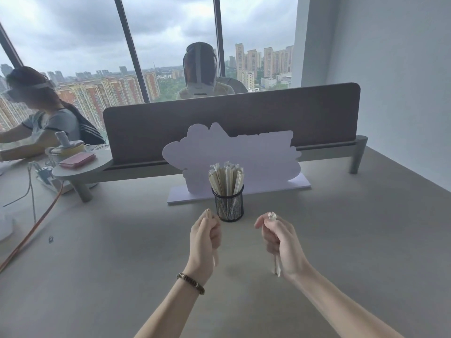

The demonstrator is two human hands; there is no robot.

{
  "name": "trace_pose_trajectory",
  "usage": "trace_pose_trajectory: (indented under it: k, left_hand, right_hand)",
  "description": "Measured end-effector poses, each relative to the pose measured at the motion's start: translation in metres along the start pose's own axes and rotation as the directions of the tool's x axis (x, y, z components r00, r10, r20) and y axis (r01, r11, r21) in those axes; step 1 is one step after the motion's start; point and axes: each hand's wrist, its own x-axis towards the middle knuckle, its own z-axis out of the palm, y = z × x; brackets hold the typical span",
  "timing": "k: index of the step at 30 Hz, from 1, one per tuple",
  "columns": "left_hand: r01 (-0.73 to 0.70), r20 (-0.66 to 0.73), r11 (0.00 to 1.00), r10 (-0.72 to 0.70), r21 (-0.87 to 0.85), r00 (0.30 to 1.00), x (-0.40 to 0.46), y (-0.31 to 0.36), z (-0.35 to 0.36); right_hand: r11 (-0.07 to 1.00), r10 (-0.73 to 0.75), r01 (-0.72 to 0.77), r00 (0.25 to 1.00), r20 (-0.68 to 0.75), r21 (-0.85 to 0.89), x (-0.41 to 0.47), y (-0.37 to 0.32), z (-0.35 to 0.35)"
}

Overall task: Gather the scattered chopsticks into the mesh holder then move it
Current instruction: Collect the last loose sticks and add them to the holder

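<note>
Left hand (205,234) fisted around one wrapped chopstick (209,213), right hand (280,237) fisted around another (277,264), both upright above the surface (122,252). Mesh holder (228,206) stands just beyond, between them, packed with chopsticks (225,178).

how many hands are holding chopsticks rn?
2. The left hand grips some near-left of the mesh holder; the right hand grips a wrapped set near-right of it. Counts per fist are hidden.

bench (317,240): bare at 3, 6 and 9 o'clock of the mesh holder (228,206) | white sign (244,157) stands close at 12 | cables (31,230) far at 9
</note>
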Motion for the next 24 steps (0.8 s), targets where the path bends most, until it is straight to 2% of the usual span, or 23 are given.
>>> trace_pose_trajectory:
  k: [3,6,8,11,14,16,18,20,24]
  left_hand:
    - [-0.010,0.051,1.000,0.010,0.004,0.999,0.001,-0.002,-0.005]
    - [-0.030,0.052,0.991,0.023,0.128,0.998,0.000,-0.007,-0.013]
    - [-0.058,0.075,0.959,0.039,0.276,0.996,-0.002,-0.009,-0.020]
    - [-0.070,0.126,0.900,0.017,0.430,0.992,-0.004,-0.013,-0.028]
    - [-0.178,0.218,0.763,0.050,0.621,0.975,-0.007,-0.011,-0.034]
    - [-0.253,0.272,0.658,0.075,0.709,0.959,-0.008,-0.008,-0.038]
    - [-0.299,0.305,0.618,0.099,0.727,0.947,-0.008,-0.003,-0.042]
    - [-0.283,0.291,0.612,0.089,0.739,0.953,-0.006,0.001,-0.044]
    - [-0.190,0.196,0.656,0.064,0.731,0.978,-0.006,0.007,-0.045]
  right_hand:
    - [0.998,0.013,-0.015,0.999,0.042,0.064,0.002,0.007,-0.005]
    - [1.000,0.008,-0.007,0.998,0.062,-0.006,0.004,0.009,-0.012]
    - [0.981,-0.030,0.046,0.996,0.086,-0.190,0.004,0.008,-0.018]
    - [0.822,-0.122,0.190,0.980,0.160,-0.537,0.000,0.005,-0.030]
    - [0.693,-0.111,0.253,0.963,0.247,-0.675,-0.002,-0.004,-0.039]
    - [0.693,-0.045,0.204,0.969,0.241,-0.691,-0.001,-0.012,-0.044]
    - [0.725,0.009,0.145,0.976,0.220,-0.673,0.000,-0.018,-0.047]
    - [0.759,0.044,0.106,0.976,0.213,-0.643,0.001,-0.022,-0.047]
    - [0.767,0.020,0.124,0.976,0.217,-0.630,0.010,-0.034,-0.039]
